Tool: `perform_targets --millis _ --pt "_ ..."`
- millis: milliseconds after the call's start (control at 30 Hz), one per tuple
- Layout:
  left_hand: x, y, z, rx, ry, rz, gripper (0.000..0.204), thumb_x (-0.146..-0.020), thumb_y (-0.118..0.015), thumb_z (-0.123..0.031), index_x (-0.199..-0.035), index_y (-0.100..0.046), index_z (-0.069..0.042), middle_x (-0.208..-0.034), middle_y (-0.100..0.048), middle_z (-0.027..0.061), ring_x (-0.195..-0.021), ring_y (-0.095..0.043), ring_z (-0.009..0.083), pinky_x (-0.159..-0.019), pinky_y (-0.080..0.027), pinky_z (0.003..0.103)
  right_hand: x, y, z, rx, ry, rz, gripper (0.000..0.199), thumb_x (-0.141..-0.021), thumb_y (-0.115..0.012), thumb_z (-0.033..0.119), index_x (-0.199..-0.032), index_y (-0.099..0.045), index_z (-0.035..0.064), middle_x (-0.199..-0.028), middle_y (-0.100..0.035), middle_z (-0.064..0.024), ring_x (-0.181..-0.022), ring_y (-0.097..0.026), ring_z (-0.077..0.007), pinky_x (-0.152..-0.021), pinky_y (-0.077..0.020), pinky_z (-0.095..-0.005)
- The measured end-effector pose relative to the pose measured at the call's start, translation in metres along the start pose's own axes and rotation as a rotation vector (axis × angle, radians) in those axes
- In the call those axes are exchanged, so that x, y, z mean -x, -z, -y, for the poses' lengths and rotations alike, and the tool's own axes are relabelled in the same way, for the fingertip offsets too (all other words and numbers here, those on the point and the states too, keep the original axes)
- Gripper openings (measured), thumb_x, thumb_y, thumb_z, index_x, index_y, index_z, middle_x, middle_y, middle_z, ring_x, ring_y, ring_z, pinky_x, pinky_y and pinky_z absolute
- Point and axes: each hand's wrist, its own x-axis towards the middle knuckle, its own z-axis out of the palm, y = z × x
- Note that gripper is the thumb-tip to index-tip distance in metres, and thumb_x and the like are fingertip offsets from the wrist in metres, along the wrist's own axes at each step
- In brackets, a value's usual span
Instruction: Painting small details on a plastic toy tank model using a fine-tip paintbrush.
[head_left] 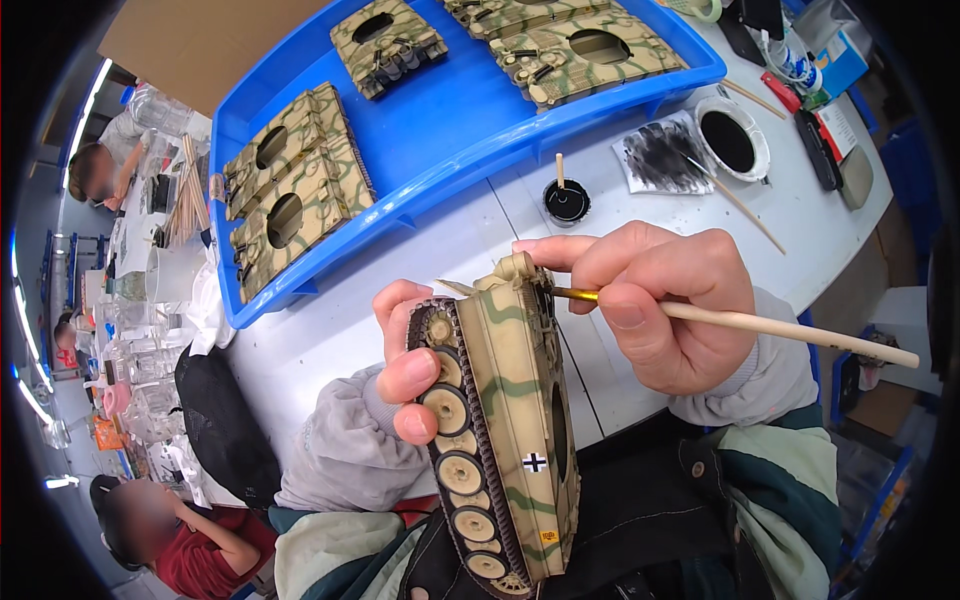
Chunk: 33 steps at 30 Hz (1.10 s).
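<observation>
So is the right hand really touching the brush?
Touching. The head view shows the right hand pinching the brush by its handle, with no gap between skin and wood.

I see a soft black thing (225, 430) by the edge of the white desk (310, 385), near a person in a red top (215, 545). There's a bunch of thin wooden sticks (187, 200), a big brown card (190, 50), and a little blue box (843, 64).
</observation>
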Motion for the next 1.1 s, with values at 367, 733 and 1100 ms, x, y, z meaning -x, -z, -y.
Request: perform_targets --millis 367,733,1100 --pt "0.004 0.024 -0.026 1.197 1.038 -0.075 0.066 -0.078 -0.065 -0.029 -0.128 -0.030 -0.005 -0.100 -0.055 0.0257 -0.084 -0.057 0.0299 -0.075 -0.049 0.040 -0.011 0.013 0.018 0.009 -0.214 0.213 0.020 -0.091 -0.047 0.005 -0.075 -0.052 -0.0062 -0.074 -0.055 -0.0146 -0.063 -0.053 -0.0165 -0.088 -0.0478 -0.0505" --pt "0.035 0.022 -0.024 1.090 1.004 -0.237 0.081 -0.070 -0.072 -0.032 -0.126 -0.026 0.004 -0.103 -0.055 0.0278 -0.088 -0.060 0.0294 -0.077 -0.051 0.040 0.001 0.010 0.010 -0.032 -0.132 0.140 0.025 -0.092 -0.048 0.011 -0.075 -0.052 -0.0080 -0.078 -0.054 -0.0163 -0.074 -0.061 -0.0274 -0.087 -0.0486 -0.0507" --pt "0.011 0.010 -0.027 0.672 0.690 -0.107 0.047 -0.083 -0.056 -0.044 -0.121 -0.043 -0.019 -0.112 -0.040 0.0272 -0.097 -0.049 0.0318 -0.079 -0.046 0.037 0.001 0.009 0.008 -0.041 -0.090 0.124 0.026 -0.092 -0.049 0.014 -0.078 -0.052 -0.0079 -0.079 -0.054 -0.0164 -0.084 -0.063 -0.0355 -0.084 -0.0505 -0.0483"
